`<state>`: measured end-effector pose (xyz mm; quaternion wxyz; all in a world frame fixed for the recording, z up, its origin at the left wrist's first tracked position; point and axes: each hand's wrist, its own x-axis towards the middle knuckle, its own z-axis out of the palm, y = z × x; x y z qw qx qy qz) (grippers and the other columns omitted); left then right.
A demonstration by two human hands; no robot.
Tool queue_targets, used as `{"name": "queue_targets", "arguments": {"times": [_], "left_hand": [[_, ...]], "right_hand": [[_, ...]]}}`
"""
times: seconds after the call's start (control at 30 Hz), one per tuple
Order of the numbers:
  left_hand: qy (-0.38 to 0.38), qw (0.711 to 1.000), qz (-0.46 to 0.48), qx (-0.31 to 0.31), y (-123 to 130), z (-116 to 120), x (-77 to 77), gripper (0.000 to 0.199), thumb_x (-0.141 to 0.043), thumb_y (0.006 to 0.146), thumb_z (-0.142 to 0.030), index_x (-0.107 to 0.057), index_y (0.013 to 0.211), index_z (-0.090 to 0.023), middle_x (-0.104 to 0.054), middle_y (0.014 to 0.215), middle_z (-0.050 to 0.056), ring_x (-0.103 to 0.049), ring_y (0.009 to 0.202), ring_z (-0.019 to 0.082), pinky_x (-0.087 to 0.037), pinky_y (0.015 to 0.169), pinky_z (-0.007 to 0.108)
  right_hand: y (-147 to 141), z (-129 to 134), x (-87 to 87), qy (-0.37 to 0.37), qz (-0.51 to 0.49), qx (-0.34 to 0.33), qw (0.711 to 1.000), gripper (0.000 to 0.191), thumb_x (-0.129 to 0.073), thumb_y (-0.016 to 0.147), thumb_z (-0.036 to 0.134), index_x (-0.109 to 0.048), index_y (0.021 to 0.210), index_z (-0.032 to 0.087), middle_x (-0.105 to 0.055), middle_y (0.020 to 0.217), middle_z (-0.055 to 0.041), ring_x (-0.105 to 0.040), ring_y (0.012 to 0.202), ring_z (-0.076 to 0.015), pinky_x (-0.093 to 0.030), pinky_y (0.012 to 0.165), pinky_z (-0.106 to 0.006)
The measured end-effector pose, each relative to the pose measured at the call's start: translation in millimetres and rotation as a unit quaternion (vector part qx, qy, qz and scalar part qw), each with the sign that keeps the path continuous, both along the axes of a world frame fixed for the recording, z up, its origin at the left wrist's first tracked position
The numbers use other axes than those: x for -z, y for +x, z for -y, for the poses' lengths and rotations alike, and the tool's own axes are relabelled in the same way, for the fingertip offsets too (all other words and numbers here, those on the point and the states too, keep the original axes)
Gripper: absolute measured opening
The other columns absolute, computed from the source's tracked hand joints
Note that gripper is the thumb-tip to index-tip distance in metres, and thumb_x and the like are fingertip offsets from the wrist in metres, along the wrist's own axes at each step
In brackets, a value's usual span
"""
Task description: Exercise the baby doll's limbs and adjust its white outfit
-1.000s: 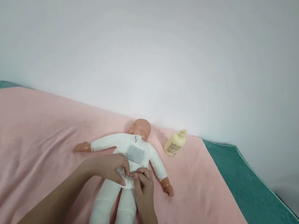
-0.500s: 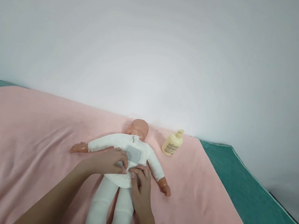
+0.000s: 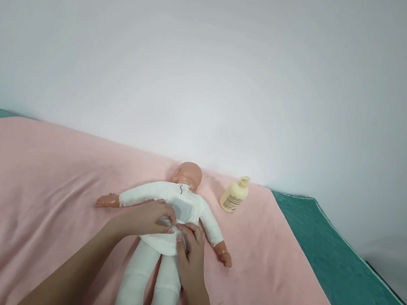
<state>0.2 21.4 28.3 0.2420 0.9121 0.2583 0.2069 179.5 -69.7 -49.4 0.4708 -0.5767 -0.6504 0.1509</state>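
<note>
Doll [image 3: 169, 246], head view: white cloth body, flat grey patch [image 3: 181, 211], smooth rounded head near the back edge of the pink sheet [image 3: 268, 281]. A squat yellow bottle [image 3: 234, 196] stands by that edge; green quilted padding [image 3: 329, 260] borders it, below a pale wall [image 3: 216, 72]. Left hand [image 3: 150, 218] and right hand [image 3: 192, 256]: fingers half-curled, tips at the doll's waist; whether they pinch cloth cannot be told.

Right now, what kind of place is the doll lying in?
Maybe a bedroom or a care room; I can't be sure. The doll lies on a pink cloth over a green cover, like a bed, with a yellow bottle near its head.
</note>
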Motion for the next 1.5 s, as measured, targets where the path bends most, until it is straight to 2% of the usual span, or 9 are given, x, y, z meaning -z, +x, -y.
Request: {"name": "queue_targets", "arguments": {"times": [0.27,0.43,0.53,0.63,0.7,0.8,1.0,1.3,1.5], "left_hand": [[-0.059,0.998,-0.009,-0.023,10,1,3.7,0.015,-0.062,0.081,-0.033,-0.072,0.086,-0.024,-0.072,0.088,0.003,-0.06,0.091,0.027,-0.045,0.081,0.035],[-0.105,0.991,0.07,-0.034,17,-8,6.9,0.028,-0.049,0.091,-0.038,-0.066,0.078,-0.02,-0.066,0.075,0.0,-0.057,0.073,0.02,-0.042,0.064,0.028],[-0.077,0.983,0.146,-0.075,19,-17,14.5,0.031,-0.045,0.094,-0.04,-0.064,0.081,-0.019,-0.065,0.078,0.001,-0.057,0.076,0.02,-0.044,0.069,0.03],[-0.006,0.979,0.181,-0.092,19,-24,23.6,0.025,-0.046,0.094,-0.038,-0.065,0.097,-0.021,-0.067,0.101,0.004,-0.056,0.1,0.022,-0.042,0.091,0.036],[0.031,0.981,0.171,-0.089,19,-28,29.2,0.026,-0.046,0.095,-0.037,-0.063,0.107,-0.022,-0.065,0.112,0.005,-0.053,0.11,0.023,-0.038,0.098,0.039],[0.054,0.986,0.131,-0.082,20,-32,36.3,0.028,-0.045,0.096,-0.038,-0.06,0.112,-0.022,-0.064,0.115,0.006,-0.053,0.111,0.023,-0.039,0.099,0.041],[0.068,0.99,0.078,-0.098,23,-37,44.8,0.028,-0.045,0.095,-0.041,-0.061,0.104,-0.02,-0.066,0.108,0.006,-0.055,0.105,0.024,-0.042,0.095,0.042],[0.142,0.977,0.106,-0.12,25,-34,49.7,0.031,-0.045,0.096,-0.037,-0.057,0.12,-0.021,-0.06,0.122,0.008,-0.049,0.118,0.024,-0.039,0.102,0.043],[0.125,0.982,0.08,-0.115,25,-36,52.1,0.031,-0.043,0.096,-0.038,-0.058,0.118,-0.021,-0.062,0.119,0.008,-0.052,0.115,0.023,-0.04,0.101,0.043]], "right_hand": [[-3,-9,-7.8,-0.01,-0.003,0.006,1.0,0.022,-0.049,0.089,0.019,-0.069,0.096,0.023,-0.061,0.1,-0.0057,-0.054,0.098,-0.022,-0.04,0.089,-0.037],[4,-28,-21.4,-0.015,-0.081,0.025,0.996,0.031,-0.044,0.094,0.032,-0.063,0.071,0.02,-0.06,0.076,-0.0018,-0.055,0.078,-0.0183,-0.041,0.076,-0.031],[8,-49,-33.3,0.018,-0.093,0.052,0.994,0.033,-0.042,0.095,0.035,-0.065,0.077,0.02,-0.061,0.079,-0.0024,-0.056,0.082,-0.0189,-0.04,0.078,-0.031],[6,-70,-42.3,0.048,-0.063,0.06,0.995,0.03,-0.042,0.094,0.032,-0.067,0.084,0.019,-0.064,0.091,-0.0058,-0.054,0.095,-0.0213,-0.038,0.087,-0.034],[3,-81,-43.3,0.046,-0.039,0.062,0.996,0.028,-0.042,0.094,0.03,-0.066,0.083,0.018,-0.063,0.093,-0.0072,-0.053,0.094,-0.0219,-0.038,0.086,-0.034],[0,-88,-37.6,0.034,0.001,0.056,0.998,0.026,-0.043,0.092,0.026,-0.064,0.078,0.019,-0.064,0.088,-0.0066,-0.053,0.089,-0.0217,-0.038,0.082,-0.034],[-1,-90,-26.6,0.013,0.049,0.041,0.998,0.02,-0.048,0.088,0.019,-0.063,0.075,0.019,-0.065,0.083,-0.0057,-0.054,0.085,-0.0219,-0.038,0.082,-0.034],[-1,-83,-25.0,0.065,0.024,0.054,0.996,0.019,-0.047,0.092,0.023,-0.065,0.095,0.02,-0.065,0.104,-0.0065,-0.054,0.101,-0.0221,-0.038,0.091,-0.036],[1,-87,-23.4,0.032,0.061,0.047,0.997,0.021,-0.046,0.092,0.022,-0.067,0.093,0.02,-0.068,0.098,-0.0057,-0.056,0.096,-0.0226,-0.039,0.089,-0.036]]}}
